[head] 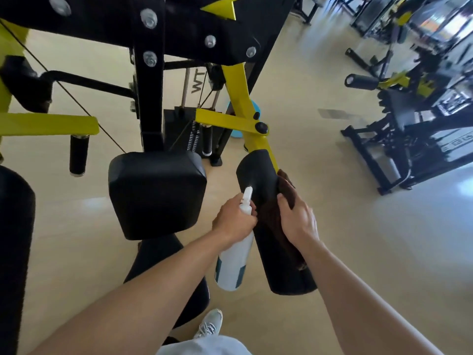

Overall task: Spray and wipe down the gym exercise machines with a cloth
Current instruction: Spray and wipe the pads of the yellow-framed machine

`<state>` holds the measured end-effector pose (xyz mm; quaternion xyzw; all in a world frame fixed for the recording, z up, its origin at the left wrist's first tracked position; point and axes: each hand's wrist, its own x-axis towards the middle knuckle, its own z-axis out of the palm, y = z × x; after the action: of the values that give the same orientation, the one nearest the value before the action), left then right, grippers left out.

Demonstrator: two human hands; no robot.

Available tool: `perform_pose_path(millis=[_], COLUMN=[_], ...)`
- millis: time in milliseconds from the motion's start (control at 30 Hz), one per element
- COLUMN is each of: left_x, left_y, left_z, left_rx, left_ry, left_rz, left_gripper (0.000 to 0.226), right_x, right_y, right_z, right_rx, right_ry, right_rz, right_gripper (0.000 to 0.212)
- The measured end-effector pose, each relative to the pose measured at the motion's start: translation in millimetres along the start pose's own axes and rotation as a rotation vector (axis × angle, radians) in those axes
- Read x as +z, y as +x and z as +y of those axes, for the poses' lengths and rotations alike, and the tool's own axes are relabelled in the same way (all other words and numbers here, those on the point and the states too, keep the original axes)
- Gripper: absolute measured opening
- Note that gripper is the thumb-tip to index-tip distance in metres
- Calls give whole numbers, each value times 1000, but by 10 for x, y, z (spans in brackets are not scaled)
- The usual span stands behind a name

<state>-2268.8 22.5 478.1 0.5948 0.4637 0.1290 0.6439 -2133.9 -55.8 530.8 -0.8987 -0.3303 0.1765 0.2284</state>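
My left hand is curled around the neck of the white spray bottle, fingers at the trigger, with the nozzle pointing up toward the black arm pad on my right side of the machine. The bottle's body hangs down below my fist, white with dark teal patches near its base, just beside the pad. My right hand grips the dark brown cloth against that same pad, fingers bent over the cloth's upper edge while the rest of the cloth drapes down along the pad under my palm and wrist.

The pad is long and cushioned, fixed to a yellow arm that runs up to the black frame of the machine. To the left of the bottle sits the square black back pad, and below it the seat. A second long black pad stands at the far left edge. Behind the frame I can see the weight stack and its cable. My white sneaker stands on the pale floor by the seat. More black-and-yellow machines stand well apart at the right, blurred.
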Motion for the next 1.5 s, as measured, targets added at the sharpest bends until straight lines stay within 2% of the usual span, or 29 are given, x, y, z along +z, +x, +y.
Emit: perform_pose_path(millis=[67, 133, 200, 333, 467, 600, 633, 700, 800, 900, 967, 1033, 1100, 1200, 1300, 1367, 1433, 1500], left_x=[14, 28, 60, 157, 213, 317, 354, 420, 498, 558, 595, 590, 519, 390, 272, 210, 159, 136], left_y=[-28, -76, -135, -294, -453, -585, -636, -732, -846, -914, -947, -958, -936, -795, -627, -524, -454, -418], left_z=[-125, -280, -420, -643, -849, -936, -947, -981, -1033, -1031, -1024, -1017, -939, -723, -477, -370, -310, -305], left_rx=[-20, -49, -73, -55, -44, -15, -10, 11, 52, 114, 164, 145, 95, 72, 135, 175, 185, 162], left_ry=[36, 31, 35, 124, 176, 297, 322, 361, 401, 444, 475, 385, 240, 121, 147, 157, 178, 215], left_rz=[-46, -93, -140, -205, -249, -336, -376, -468, -579, -638, -657, -602, -465, -314, -306, -286, -284, -292], left_gripper=[15, 23, 27, 15, 24, 17, 17, 19, 25, 20, 27, 29, 32, 24, 18, 25, 33, 27], right_x=[9, 20, 20, 13, -3, -50, -52, -83, -195, -283, -291, -268, -257, -220, -104, -38, -21, -25], right_y=[0, 9, 4, -116, -440, -693, -728, -757, -781, -848, -888, -894, -889, -871, -862, -852, -876, -907], right_z=[-6, -14, -34, -87, 130, 347, 370, 389, 508, 674, 736, 776, 768, 713, 628, 621, 558, 527], right_rx=[42, 88, 169, 281, 331, 403, 443, 587, 729, 770, 753, 735, 711, 688, 640, 600, 526, 443], right_ry=[2, 11, 33, 56, 22, 88, 182, 524, 1042, 1258, 1316, 1313, 1265, 1138, 888, 710, 568, 456], right_rz=[13, 19, 27, 32, 49, 144, 190, 300, 344, 345, 317, 305, 285, 238, 233, 215, 222, 242], right_gripper=[43, 42, 49, 52, 50, 44, 41, 36, 38, 42, 44, 47, 48, 48, 49, 55, 46, 36])
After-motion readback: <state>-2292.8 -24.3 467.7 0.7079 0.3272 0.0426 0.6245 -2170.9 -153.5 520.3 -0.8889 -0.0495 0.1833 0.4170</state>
